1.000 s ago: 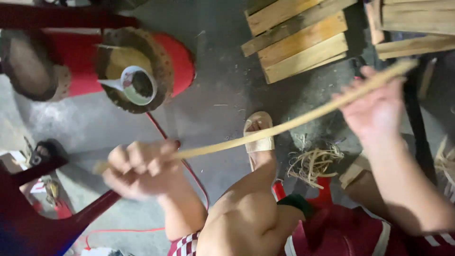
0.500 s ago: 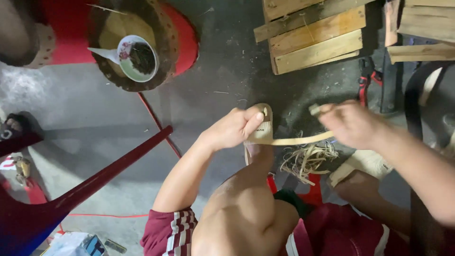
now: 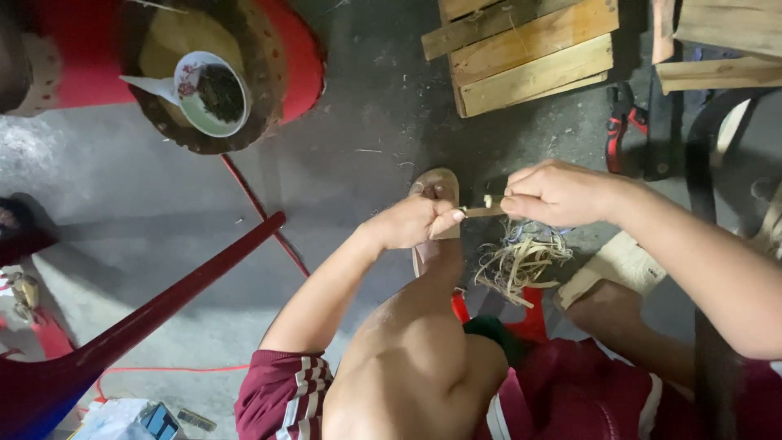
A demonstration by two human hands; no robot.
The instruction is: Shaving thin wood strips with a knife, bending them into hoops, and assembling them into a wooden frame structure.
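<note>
In the head view my left hand (image 3: 414, 222) and my right hand (image 3: 562, 192) are close together above my sandalled foot (image 3: 435, 213), both pinching a short pale bamboo strip (image 3: 482, 210) that spans the small gap between them. Only a short piece of the strip shows; the rest is hidden inside my fingers. Below the right hand lies a heap of thin pale shavings (image 3: 521, 262) on the concrete floor. My bare knee (image 3: 423, 358) rises in the foreground.
A cup of dark contents (image 3: 210, 94) sits in a woven basket (image 3: 269, 65) on a red stool (image 3: 303, 57) at top left. Wooden pallets (image 3: 529, 57) lie at top right. A dark red chair leg (image 3: 171, 293) slants across the left floor beside a thin red cord (image 3: 261, 212).
My hands have drawn together from wide apart. The long strip that stretched between them a second ago now shows only as a short piece between my fingertips.
</note>
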